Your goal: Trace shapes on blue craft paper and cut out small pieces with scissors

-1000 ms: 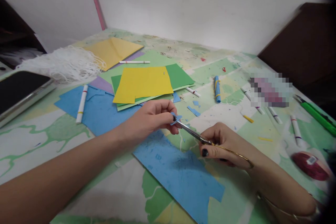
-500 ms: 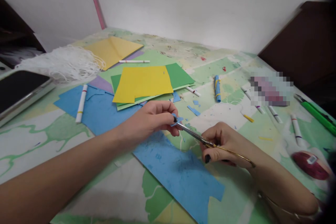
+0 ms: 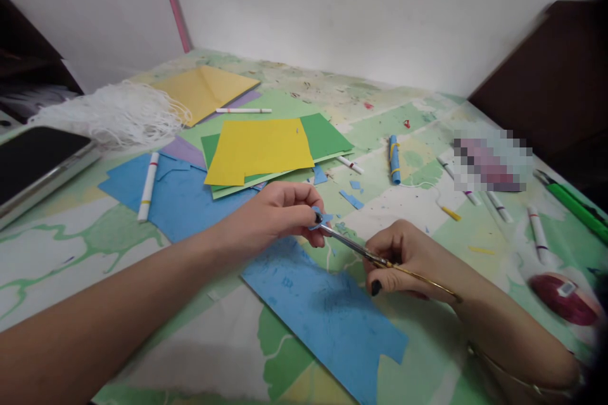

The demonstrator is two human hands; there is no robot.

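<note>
Between the thumb and fingers of my left hand (image 3: 289, 212) is pinched a small blue foam-like piece (image 3: 325, 220). My right hand (image 3: 403, 262) grips a pair of scissors (image 3: 354, 245) by the handles, and their metal blades reach left to the blue piece. Whether the blades are parted at the tip cannot be made out. Beneath both hands lies a large blue sheet (image 3: 327, 316) with a notch cut from its right end. Small blue offcuts (image 3: 351, 199) are scattered just beyond my hands.
A yellow sheet (image 3: 266, 149) rests on green sheets (image 3: 325, 139). At the left are a white string bundle (image 3: 114, 114), a dark-screened device (image 3: 40, 158) and a marker (image 3: 149, 186). A blue roll (image 3: 394, 161), more markers (image 3: 536, 234) and a green cutter (image 3: 572, 202) lie rightward.
The blue piece in my left hand is turned slightly, with more of it showing beside the scissor tips. Both hands stay nearly in place.
</note>
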